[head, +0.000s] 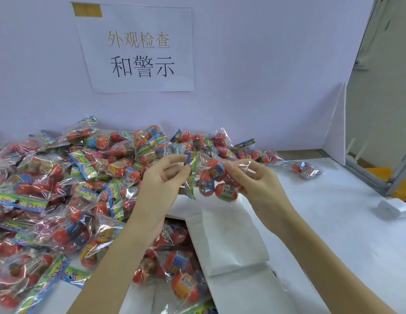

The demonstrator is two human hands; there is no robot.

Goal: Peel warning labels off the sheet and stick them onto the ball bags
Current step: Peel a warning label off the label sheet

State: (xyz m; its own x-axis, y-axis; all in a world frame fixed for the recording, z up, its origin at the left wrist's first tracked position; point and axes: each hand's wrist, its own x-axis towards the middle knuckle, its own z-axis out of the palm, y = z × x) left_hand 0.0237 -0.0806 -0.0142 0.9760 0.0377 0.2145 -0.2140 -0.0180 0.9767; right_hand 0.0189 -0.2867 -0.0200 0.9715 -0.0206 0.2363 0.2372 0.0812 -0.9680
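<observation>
Clear ball bag [211, 177] between hands [162, 177]

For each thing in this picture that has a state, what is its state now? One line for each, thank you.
Left hand: pinching the header of the held bag.
Right hand: pinching the clear film of the same bag.
Held bag: lifted above the table, sealed, balls inside.
Pile of ball bags: lying loose, heaped.
Lone bag: lying apart from the pile.
Paper sign: stuck flat on the wall.
</observation>
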